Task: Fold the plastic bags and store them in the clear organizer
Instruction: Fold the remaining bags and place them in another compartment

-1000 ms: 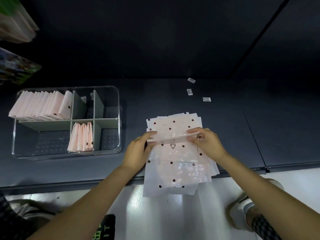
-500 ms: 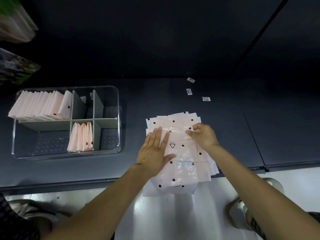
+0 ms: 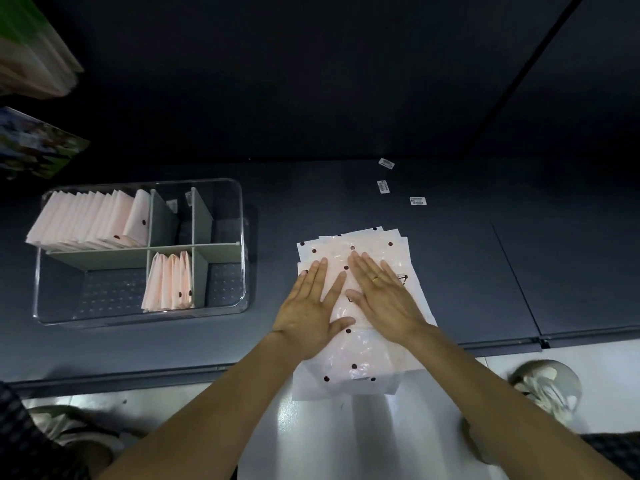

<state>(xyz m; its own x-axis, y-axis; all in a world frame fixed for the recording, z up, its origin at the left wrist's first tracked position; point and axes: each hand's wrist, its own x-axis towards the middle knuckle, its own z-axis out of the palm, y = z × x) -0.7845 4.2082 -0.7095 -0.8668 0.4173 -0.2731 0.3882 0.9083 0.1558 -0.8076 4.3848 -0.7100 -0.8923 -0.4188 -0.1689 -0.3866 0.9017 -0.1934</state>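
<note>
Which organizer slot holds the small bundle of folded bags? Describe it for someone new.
Find the clear organizer left of the hands on the dark shelf. The small bundle stands in its front row, middle slot. Unlike the long row behind, it has only a few bags.

Dim, dark scene with glare on the white floor (image 3: pixel 346 427) (edges blurred and wide-angle bent).

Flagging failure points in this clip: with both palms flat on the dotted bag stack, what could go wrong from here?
1. The stack of plastic bags overhangs the shelf edge; sliding pressure from the left hand or right hand could drag lower sheets off.
2. Several loose sheets are fanned at the far edge, so a fold may catch more than one.
3. The clear organizer has a nearly packed back-left compartment.
</note>
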